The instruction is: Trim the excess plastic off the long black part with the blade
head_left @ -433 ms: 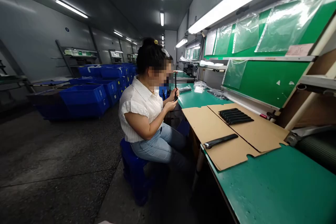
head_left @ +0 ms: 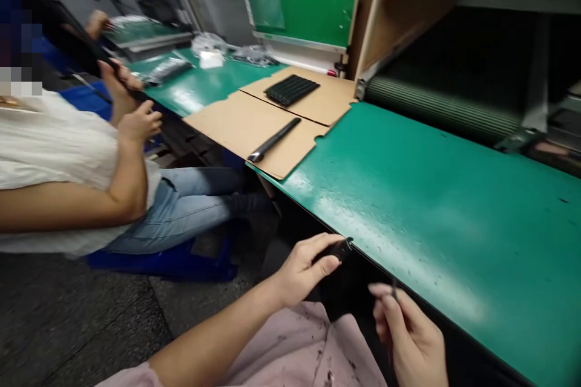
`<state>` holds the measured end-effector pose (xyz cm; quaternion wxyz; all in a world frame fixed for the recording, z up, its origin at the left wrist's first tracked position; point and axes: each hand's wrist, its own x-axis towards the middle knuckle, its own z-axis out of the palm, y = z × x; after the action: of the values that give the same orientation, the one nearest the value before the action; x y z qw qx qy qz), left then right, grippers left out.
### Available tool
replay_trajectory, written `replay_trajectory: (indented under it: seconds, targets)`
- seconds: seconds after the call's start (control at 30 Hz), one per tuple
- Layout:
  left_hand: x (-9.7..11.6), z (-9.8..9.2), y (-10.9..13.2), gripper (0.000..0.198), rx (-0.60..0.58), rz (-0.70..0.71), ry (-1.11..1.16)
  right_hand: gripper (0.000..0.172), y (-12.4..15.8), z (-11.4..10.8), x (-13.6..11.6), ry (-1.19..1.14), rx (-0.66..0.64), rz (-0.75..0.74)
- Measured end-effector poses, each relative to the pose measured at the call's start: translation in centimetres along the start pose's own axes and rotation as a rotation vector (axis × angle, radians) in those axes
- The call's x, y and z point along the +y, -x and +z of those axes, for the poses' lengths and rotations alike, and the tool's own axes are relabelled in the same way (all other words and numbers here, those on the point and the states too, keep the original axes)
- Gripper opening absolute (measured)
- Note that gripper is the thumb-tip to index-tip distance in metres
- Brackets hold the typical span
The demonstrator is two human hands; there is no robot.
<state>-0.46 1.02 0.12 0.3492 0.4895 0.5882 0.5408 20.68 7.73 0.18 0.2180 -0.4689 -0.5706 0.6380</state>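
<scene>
At the table's front edge, my left hand (head_left: 302, 271) is closed around a black part (head_left: 344, 250), whose end pokes out past the thumb and fingers. The rest of that part is hidden by the hand. My right hand (head_left: 411, 335) sits lower and to the right, apart from the black part, with thumb and fingers pinched together. A small, thin dark thing (head_left: 394, 291) shows at its fingertips, too small to name. Farther off, a long black bar-shaped part (head_left: 275, 140) lies on a cardboard sheet (head_left: 222, 118).
Several black parts (head_left: 292, 90) lie in a row on the cardboard's far half. The green table (head_left: 431, 217) runs along my front. Behind it is a ribbed dark green belt (head_left: 445, 110). On the left a seated co-worker (head_left: 68, 151) holds a long black part. Plastic bags (head_left: 170, 68) lie beyond.
The view has swung right and down, nearer the table. Both my hands are now in sight, the left with a black part. The co-worker's hands still hold a black part.
</scene>
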Motion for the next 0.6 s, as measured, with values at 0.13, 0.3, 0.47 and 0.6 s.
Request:
replay_trajectory:
  seconds: [0.13,0.3,0.47,0.6]
  targets:
    - [0.1,0.1,0.1,0.038,-0.097,-0.034,0.133,0.039,-1.9,0.7,-1.8,0.028,-0.065,-0.218]
    - [0.1,-0.2,0.6,0.042,-0.194,-0.037,0.143,0.034,-3.1,0.2,-3.2,0.039,-0.239,-0.228]
    - [0.2,-0.5,0.7,0.042,-0.236,-0.036,0.176,0.033,-3.2,-0.1,-3.9,-0.025,-0.339,-0.168]
    - [0.1,-0.4,0.4,0.044,-0.267,-0.022,0.133,0.030,-3.2,-0.1,-4.1,-0.054,-0.420,-0.195]
